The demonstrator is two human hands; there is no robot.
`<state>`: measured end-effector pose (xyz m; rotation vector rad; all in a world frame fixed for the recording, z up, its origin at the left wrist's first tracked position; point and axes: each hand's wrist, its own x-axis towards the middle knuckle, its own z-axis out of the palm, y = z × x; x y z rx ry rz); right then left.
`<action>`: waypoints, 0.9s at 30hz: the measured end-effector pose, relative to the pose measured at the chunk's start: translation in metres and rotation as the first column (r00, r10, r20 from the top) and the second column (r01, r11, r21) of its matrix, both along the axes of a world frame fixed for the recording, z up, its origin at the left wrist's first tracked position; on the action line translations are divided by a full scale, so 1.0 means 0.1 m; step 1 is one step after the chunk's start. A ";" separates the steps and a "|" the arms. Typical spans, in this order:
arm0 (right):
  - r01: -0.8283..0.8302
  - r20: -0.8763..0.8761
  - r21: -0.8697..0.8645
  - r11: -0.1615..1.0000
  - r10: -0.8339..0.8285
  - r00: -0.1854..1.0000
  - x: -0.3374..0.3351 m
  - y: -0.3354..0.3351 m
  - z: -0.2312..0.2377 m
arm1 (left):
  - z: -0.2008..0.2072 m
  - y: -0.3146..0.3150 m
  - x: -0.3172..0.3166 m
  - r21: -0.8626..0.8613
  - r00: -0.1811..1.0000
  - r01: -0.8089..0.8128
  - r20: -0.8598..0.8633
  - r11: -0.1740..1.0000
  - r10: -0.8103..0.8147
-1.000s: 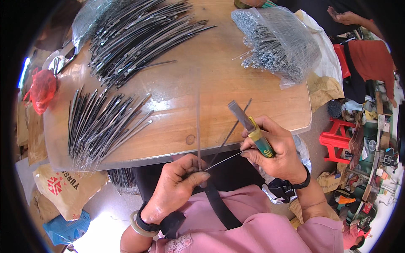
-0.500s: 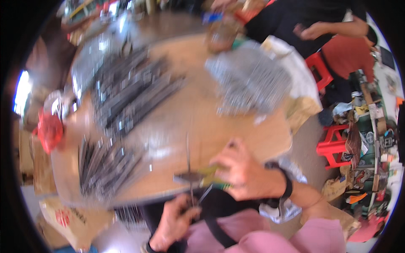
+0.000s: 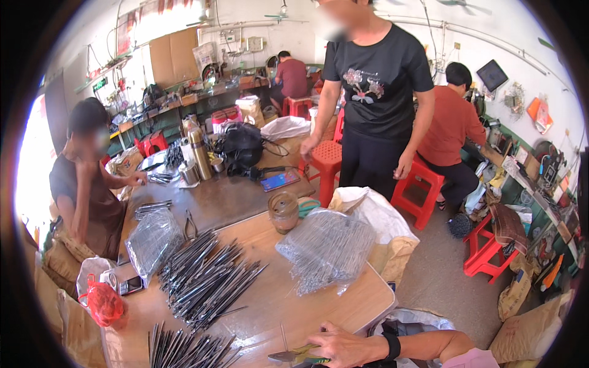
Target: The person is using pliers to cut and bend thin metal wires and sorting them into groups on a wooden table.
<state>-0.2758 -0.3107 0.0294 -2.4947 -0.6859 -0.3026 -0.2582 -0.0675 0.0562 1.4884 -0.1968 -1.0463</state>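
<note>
My right hand (image 3: pixel 343 348) is at the bottom edge, closed around the handles of a pair of pliers (image 3: pixel 283 356) with yellow-green grips. Just behind the plier jaws, a thin rod (image 3: pixel 284 337) stands up; whether the jaws grip it I cannot tell. To the left of the pliers lies a loose bundle of dark thin metal rods (image 3: pixel 184 351), with a larger pile of dark rods (image 3: pixel 211 276) beyond. A clear plastic bag of thin silvery rods (image 3: pixel 328 248) lies ahead of my right hand. My left hand is out of sight.
On the table (image 3: pixel 362 306) stand a brown jar (image 3: pixel 283 214), a steel flask (image 3: pixel 199 153) and a phone (image 3: pixel 279 181). A red plastic bag (image 3: pixel 104 303) hangs at its left edge. One person stands across the table, another sits left. Red stools (image 3: pixel 491 248) stand to the right.
The view has swung up from the tabletop to the room, and the blur has gone. My left hand has dropped out of view. My right hand still holds the pliers, lower in the picture.
</note>
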 end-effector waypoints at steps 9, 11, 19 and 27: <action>0.038 0.081 0.037 0.999 -0.041 0.996 -0.27 0.32 0.04 | -0.14 0.21 0.21 -0.107 0.982 0.088 -0.155 0.990 -0.104; 0.005 0.007 0.061 0.998 -0.005 1.000 -0.29 0.39 0.06 | -0.29 0.17 0.15 -0.191 0.969 0.054 -0.227 0.980 -0.098; -0.094 -0.089 0.052 0.994 0.099 0.991 -0.24 0.41 -0.07 | -0.10 0.07 0.02 0.086 0.937 0.260 0.217 0.962 -0.272; -0.051 -0.034 0.002 0.999 0.051 0.998 0.04 0.31 -0.03 | -0.59 0.03 0.10 -0.088 0.974 0.018 0.225 0.996 0.002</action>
